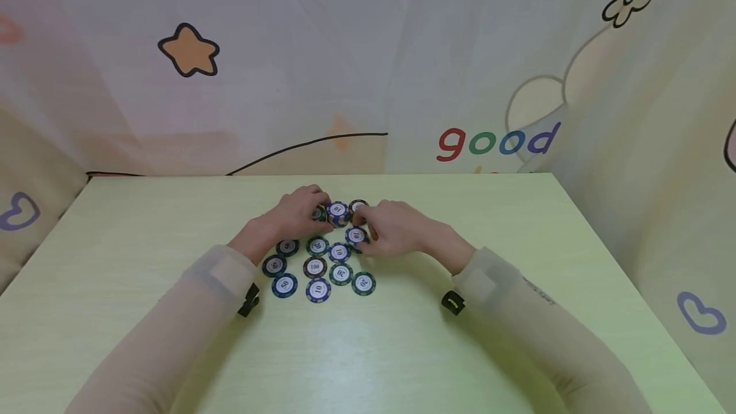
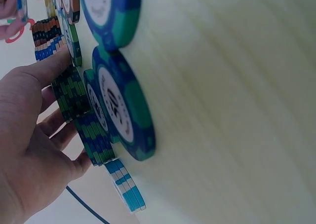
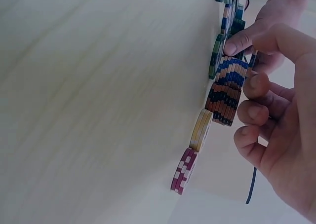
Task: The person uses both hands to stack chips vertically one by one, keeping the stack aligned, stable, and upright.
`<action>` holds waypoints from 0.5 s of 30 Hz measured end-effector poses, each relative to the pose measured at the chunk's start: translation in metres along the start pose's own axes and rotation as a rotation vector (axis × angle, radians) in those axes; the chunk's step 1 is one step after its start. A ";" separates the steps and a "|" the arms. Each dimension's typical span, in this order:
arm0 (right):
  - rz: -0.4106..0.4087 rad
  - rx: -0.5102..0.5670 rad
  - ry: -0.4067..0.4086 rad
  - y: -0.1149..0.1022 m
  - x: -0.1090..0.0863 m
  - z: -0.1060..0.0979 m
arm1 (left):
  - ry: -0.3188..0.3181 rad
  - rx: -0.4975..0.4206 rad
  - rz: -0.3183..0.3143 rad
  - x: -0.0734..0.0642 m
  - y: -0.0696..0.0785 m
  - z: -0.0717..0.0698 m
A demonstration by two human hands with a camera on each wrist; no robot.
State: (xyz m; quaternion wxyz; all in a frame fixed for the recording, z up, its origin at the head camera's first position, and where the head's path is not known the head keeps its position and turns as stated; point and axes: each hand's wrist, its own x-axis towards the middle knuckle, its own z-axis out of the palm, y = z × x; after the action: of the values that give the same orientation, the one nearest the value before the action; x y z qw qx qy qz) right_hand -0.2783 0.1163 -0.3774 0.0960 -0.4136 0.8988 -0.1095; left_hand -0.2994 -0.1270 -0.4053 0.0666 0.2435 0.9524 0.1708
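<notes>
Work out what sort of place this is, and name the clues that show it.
Probably a makeshift indoor tabletop booth: a pale table with cloth printed with cartoon shapes behind it and at both sides. The numbered poker chips on it suggest a play or sorting surface.

Loose chips [image 1: 315,267] lie before the stacks [image 1: 337,211] (all on the table [image 1: 414,350]).
</notes>
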 end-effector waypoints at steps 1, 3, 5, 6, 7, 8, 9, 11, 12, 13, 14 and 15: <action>0.003 0.003 0.005 0.000 0.002 0.000 | 0.001 0.000 0.003 0.000 0.000 0.000; 0.011 0.011 0.014 -0.001 0.005 -0.002 | 0.001 -0.002 0.006 0.000 0.000 -0.001; 0.019 0.021 0.024 -0.002 0.008 -0.002 | 0.002 -0.004 0.005 0.000 0.000 -0.001; 0.025 0.022 0.031 -0.002 0.009 -0.003 | 0.002 -0.005 0.005 0.000 -0.001 -0.001; 0.034 0.021 0.036 -0.002 0.011 -0.003 | 0.003 -0.006 0.006 0.000 -0.001 -0.001; 0.038 0.019 0.041 -0.002 0.012 -0.003 | 0.002 -0.009 0.005 0.000 -0.001 0.000; 0.042 0.009 0.044 -0.003 0.014 -0.002 | 0.000 -0.010 0.005 0.000 -0.001 0.000; 0.042 -0.016 0.052 -0.004 0.016 -0.001 | -0.001 -0.009 0.007 0.000 -0.001 0.000; 0.037 -0.031 0.057 -0.005 0.017 -0.001 | -0.001 -0.009 0.008 0.000 -0.001 0.000; 0.032 -0.040 0.062 -0.007 0.019 0.000 | 0.000 -0.007 0.008 -0.001 -0.001 0.000; 0.028 -0.049 0.067 -0.008 0.020 0.000 | 0.002 -0.004 0.010 -0.001 0.000 0.000; 0.024 -0.060 0.074 -0.009 0.021 0.000 | 0.005 -0.001 0.011 -0.001 0.000 0.000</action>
State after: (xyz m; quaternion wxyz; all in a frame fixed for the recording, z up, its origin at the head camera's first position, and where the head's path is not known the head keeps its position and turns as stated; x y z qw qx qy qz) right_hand -0.2855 0.0943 -0.3769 0.0513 -0.4013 0.9094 -0.0965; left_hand -0.2987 -0.1279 -0.4052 0.0633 0.2483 0.9511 0.1726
